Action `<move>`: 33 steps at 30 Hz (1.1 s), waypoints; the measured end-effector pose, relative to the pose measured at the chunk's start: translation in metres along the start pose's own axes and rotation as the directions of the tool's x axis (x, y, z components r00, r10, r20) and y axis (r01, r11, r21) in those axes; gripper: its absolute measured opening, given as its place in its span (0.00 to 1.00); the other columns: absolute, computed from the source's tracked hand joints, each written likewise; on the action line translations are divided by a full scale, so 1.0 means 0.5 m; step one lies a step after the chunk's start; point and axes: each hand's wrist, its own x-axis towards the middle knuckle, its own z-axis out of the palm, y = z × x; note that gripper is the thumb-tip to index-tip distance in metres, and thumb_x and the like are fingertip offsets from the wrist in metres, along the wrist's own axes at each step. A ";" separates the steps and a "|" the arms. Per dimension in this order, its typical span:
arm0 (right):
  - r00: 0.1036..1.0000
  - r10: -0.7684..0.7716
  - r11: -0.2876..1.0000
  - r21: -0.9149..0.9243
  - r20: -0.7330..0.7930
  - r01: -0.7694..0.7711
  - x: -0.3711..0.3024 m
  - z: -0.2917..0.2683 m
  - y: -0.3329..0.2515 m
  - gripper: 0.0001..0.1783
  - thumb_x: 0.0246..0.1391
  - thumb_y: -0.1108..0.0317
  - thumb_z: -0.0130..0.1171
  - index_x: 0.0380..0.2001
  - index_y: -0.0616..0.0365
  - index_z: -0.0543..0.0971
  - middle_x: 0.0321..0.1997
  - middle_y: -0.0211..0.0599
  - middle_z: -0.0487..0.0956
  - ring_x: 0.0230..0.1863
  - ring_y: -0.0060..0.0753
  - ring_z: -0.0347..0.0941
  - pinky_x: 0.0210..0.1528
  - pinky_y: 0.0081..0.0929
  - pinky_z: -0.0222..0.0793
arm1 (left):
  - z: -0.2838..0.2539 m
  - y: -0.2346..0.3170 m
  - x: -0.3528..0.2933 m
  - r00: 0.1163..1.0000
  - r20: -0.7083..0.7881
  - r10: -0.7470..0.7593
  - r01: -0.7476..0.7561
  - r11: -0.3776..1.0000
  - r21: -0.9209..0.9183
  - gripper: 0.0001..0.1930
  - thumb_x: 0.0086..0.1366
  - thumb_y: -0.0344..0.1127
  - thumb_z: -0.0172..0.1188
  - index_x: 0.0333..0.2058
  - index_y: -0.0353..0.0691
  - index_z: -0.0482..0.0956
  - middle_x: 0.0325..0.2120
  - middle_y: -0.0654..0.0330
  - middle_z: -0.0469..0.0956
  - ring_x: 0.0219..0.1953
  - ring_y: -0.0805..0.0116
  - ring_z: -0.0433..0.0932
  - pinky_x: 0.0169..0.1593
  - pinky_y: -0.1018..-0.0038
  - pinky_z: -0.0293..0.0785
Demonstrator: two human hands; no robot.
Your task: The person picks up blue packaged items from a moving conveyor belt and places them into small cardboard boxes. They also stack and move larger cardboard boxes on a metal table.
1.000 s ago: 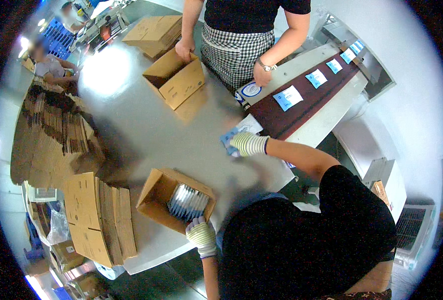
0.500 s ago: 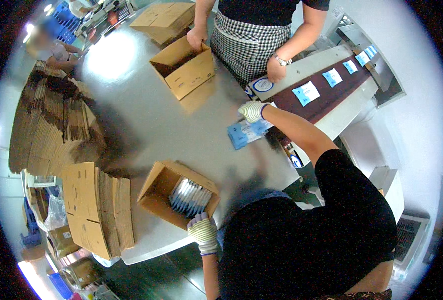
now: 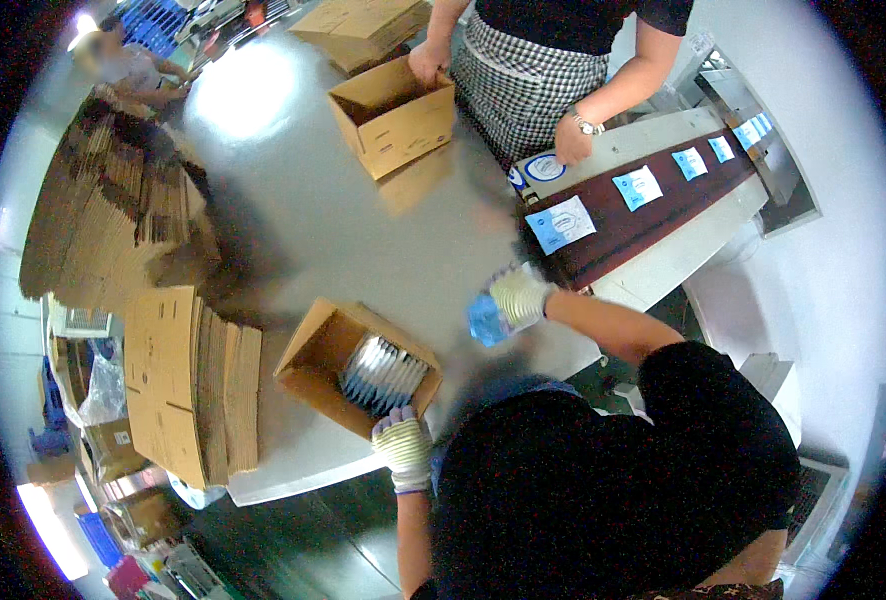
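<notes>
My right hand, in a striped knit glove, is closed on a blue-and-white packet just off the end of the conveyor. Whether more packets lie under it I cannot tell. My left hand, gloved likewise, grips the near edge of an open cardboard box on the table. Inside that box a row of packets stands on edge, packed side by side. On the dark conveyor belt, several flat blue-and-white packets lie spaced out in a line, the nearest packet close to the belt's end.
Across the grey table, a co-worker's hand holds another open box; their other hand rests on the conveyor frame. Flattened cartons stand at the left, with a larger carton stack behind. Another person is at far left.
My right hand has drawn the blue-and-white packet away from the conveyor's end, toward me. Packets on the belt have moved closer to its end. My left hand stays on the box edge.
</notes>
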 end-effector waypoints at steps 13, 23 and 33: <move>0.835 0.136 0.794 0.563 -0.533 0.229 -0.047 0.031 -0.154 0.34 0.36 0.53 0.68 0.48 0.55 0.72 0.40 0.49 0.78 0.42 0.48 0.74 0.50 0.36 0.68 | -0.013 -0.004 -0.020 0.995 0.070 0.067 -0.067 0.998 -0.007 0.03 0.53 0.37 0.51 0.27 0.49 0.70 0.22 0.65 0.70 0.27 0.67 0.72 0.33 0.69 0.65; 0.813 -0.310 0.939 -0.292 -0.493 0.182 0.209 -0.125 -0.434 0.18 0.55 0.69 0.45 0.49 0.61 0.68 0.51 0.49 0.72 0.54 0.48 0.68 0.55 0.46 0.63 | -0.001 0.020 -0.076 0.980 0.018 0.198 -0.198 0.980 -0.028 0.04 0.53 0.38 0.51 0.27 0.46 0.69 0.23 0.63 0.69 0.28 0.67 0.72 0.34 0.69 0.65; 0.774 -0.634 0.767 0.131 0.005 0.628 -0.044 -0.128 -0.400 0.25 0.47 0.43 0.56 0.36 0.55 0.74 0.33 0.44 0.77 0.35 0.46 0.75 0.37 0.40 0.71 | -0.072 -0.036 -0.072 0.998 0.026 0.052 -0.046 0.981 -0.190 0.14 0.50 0.44 0.57 0.33 0.43 0.74 0.29 0.59 0.72 0.33 0.60 0.71 0.45 0.63 0.67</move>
